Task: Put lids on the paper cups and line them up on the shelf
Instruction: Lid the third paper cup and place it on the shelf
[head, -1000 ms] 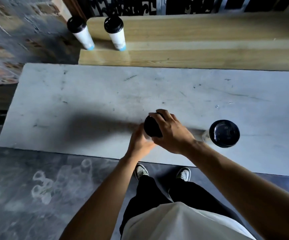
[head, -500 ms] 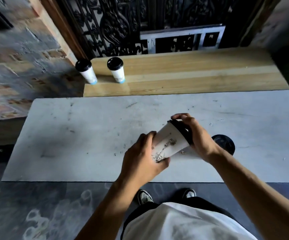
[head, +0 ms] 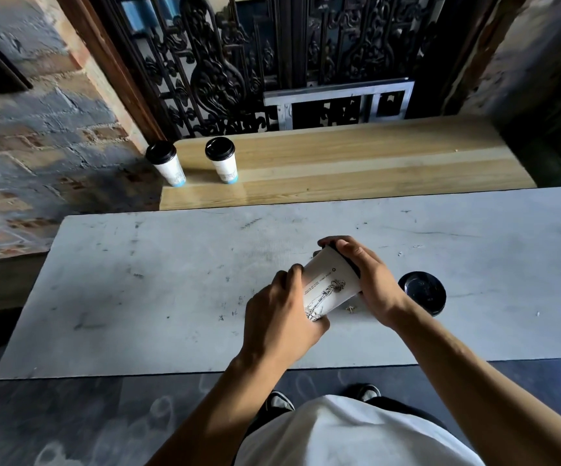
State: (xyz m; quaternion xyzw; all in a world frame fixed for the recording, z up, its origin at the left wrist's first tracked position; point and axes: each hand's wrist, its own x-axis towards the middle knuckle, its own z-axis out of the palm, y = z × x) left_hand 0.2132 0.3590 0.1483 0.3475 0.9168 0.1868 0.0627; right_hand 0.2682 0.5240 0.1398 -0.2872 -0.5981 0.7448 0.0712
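Over the near half of the scuffed pale grey tabletop (head: pixel 138 297), the left hand (head: pixel 282 317) grips the lower body of a white paper cup printed with a dark line drawing (head: pixel 329 287), fingers curled round its base end, while the right hand (head: pixel 369 284) wraps round the cup's far end, its fingers curled over the black plastic lid (head: pixel 346 258) seated on the rim. The cup is tilted, lid end pointing away and up, held clear of the tabletop; what is inside cannot be seen. Just right of the right wrist, a second black-lidded cup (head: pixel 423 292) stands on the tabletop, seen from above. The tabletop's near edge runs just above the person's shoes, and broad bare surface stretches left of the hands. Beyond the tabletop's far edge lies the light wooden shelf (head: pixel 373 163), where two lidded white paper cups (head: pixel 166 163) (head: pixel 222 159) stand upright side by side at its left end, apart from each other; the shelf's long right stretch lies bare.
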